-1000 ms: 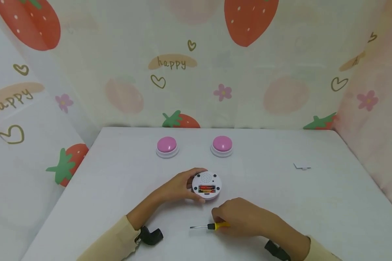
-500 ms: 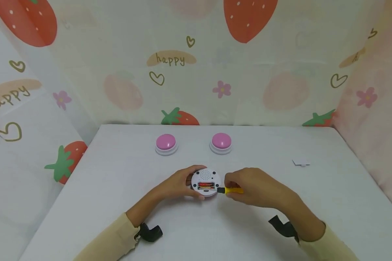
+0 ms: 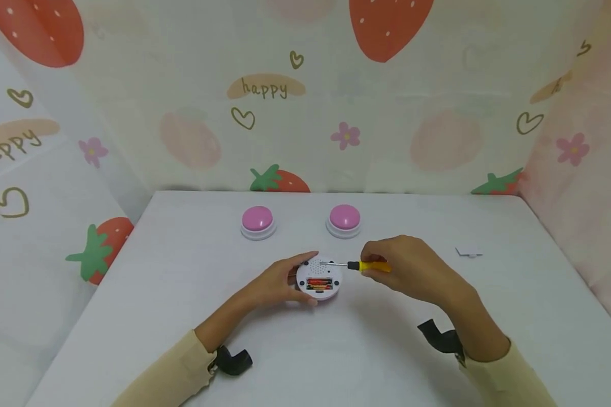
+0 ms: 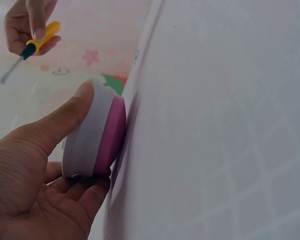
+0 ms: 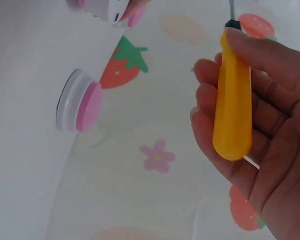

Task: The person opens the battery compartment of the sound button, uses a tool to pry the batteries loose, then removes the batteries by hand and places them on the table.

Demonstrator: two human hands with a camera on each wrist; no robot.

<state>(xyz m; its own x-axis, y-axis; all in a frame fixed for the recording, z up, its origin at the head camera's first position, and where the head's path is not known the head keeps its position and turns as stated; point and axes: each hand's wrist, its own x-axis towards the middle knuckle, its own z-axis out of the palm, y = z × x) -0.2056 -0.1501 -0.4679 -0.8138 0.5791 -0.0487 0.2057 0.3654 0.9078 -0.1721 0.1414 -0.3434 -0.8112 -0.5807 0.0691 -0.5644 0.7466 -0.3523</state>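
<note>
My left hand (image 3: 277, 285) grips a round white push-button light (image 3: 327, 274) by its left side, thumb and fingers curled around the rim. It lies face down, its pink dome (image 4: 110, 135) toward the table in the left wrist view. Two red-and-black batteries (image 3: 319, 284) show in its uncovered compartment, below a patch of small speaker holes. To the right, my right hand (image 3: 412, 268) holds a screwdriver (image 5: 233, 100) by its yellow handle. The metal shaft points left and overlaps the speaker holes in the head view; in the left wrist view the tip is well apart from the device.
Two pink-topped push buttons, one on the left (image 3: 257, 220) and one on the right (image 3: 343, 219), stand at the back of the white table (image 3: 183, 226). A small white battery cover (image 3: 469, 250) lies at the right. A strawberry-printed cloth (image 3: 387, 113) hangs behind.
My right hand first brought the screwdriver up from the table's front to the battery compartment, then raised it farther back above the device. My left hand keeps its hold on the device.
</note>
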